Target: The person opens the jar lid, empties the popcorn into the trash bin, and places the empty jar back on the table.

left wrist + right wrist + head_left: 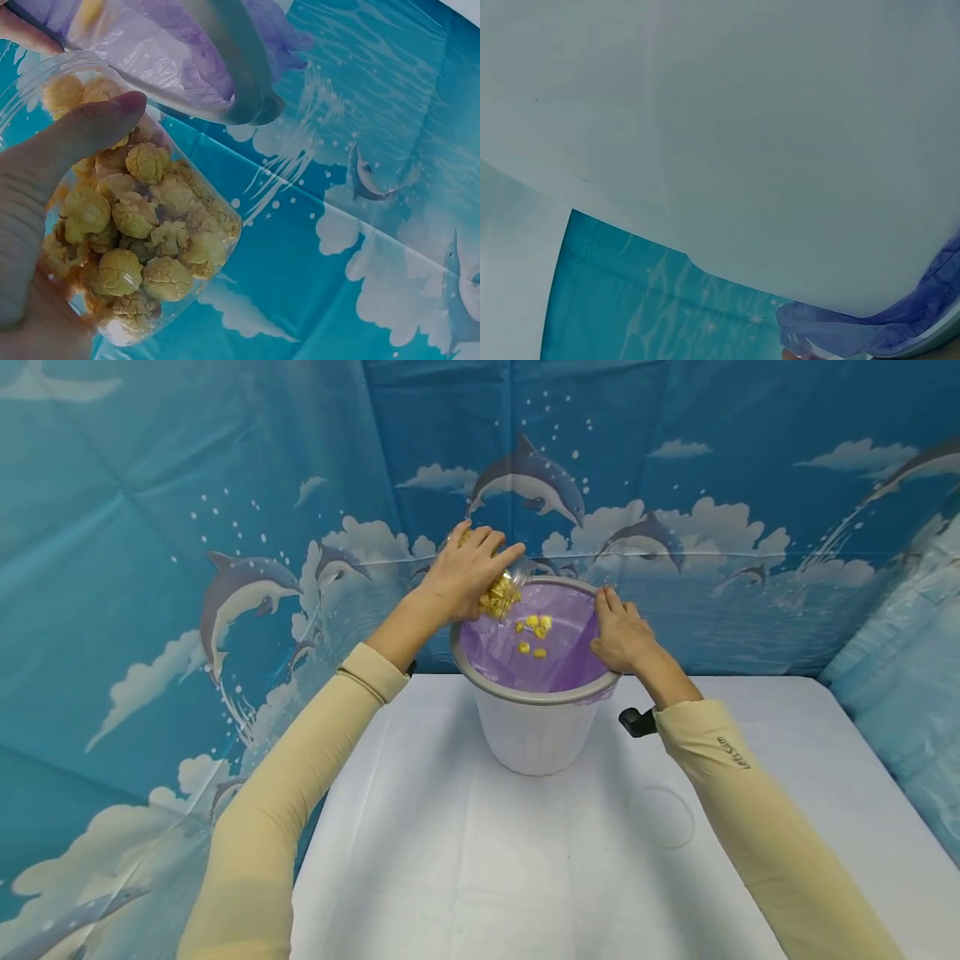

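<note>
My left hand (468, 572) grips a clear plastic jar (150, 217) of yellow popcorn (120, 274), tipped with its mouth over a white bin (536, 735). Several loose popcorn pieces (538, 625) show in the air or against the purple liner (495, 652) inside the bin. In the left wrist view the thumb lies across the jar near its mouth, with much popcorn inside. On the bin's right side my right hand (624, 631) holds the grey rim (540, 697) and the liner folded over it. Only a bit of that hand shows in the right wrist view.
The bin stands on a white-covered table (525, 868) near its back edge. A faint ring (663, 817) shows on the cover to the right. Blue dolphin-print sheeting (420, 435) hangs behind and along both sides.
</note>
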{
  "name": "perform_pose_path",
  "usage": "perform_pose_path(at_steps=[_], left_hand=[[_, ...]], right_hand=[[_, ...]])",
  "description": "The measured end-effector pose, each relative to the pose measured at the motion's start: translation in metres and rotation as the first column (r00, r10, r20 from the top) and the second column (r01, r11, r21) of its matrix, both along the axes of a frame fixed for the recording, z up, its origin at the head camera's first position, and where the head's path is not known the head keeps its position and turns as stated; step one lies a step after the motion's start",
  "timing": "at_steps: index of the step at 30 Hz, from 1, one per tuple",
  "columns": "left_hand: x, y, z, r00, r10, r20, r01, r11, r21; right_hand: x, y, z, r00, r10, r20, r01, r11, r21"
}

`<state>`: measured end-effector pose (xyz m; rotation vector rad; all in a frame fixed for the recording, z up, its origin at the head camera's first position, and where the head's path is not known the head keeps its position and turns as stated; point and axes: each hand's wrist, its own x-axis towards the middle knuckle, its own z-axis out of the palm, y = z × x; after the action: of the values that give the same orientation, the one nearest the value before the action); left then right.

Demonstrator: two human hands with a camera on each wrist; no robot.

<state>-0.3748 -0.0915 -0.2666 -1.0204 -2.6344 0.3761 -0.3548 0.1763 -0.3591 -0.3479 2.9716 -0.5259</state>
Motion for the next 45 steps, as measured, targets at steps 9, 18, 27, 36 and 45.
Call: perform_pose_path(at_steps=[9,18,27,36,45], left_hand=[[0.001,0.004,0.001,0.999,0.007,-0.054,-0.011,0.998,-0.066],[0.002,0.005,0.006,0.993,-0.001,-0.115,-0.008,0.996,-0.084],[0.006,0.010,0.009,0.988,0.002,-0.152,-0.018,0.994,-0.109],[0.008,0.015,0.006,0.969,-0.034,-0.243,-0.004,0.988,-0.154],[0.010,0.015,0.002,0.942,-0.069,-0.330,-0.007,0.975,-0.223]], right_hand=[[0.003,-0.001,0.000,1.000,-0.003,0.006,0.003,1.000,0.008],[0.002,0.000,-0.003,1.000,-0.012,0.004,0.012,1.000,-0.008],[0.004,0.003,-0.002,1.000,-0.004,0.004,0.004,1.000,-0.007],[0.005,0.004,-0.001,1.000,0.000,0.000,0.000,1.000,-0.010],[0.005,0.002,0.001,1.000,0.009,-0.007,-0.009,1.000,-0.004]])
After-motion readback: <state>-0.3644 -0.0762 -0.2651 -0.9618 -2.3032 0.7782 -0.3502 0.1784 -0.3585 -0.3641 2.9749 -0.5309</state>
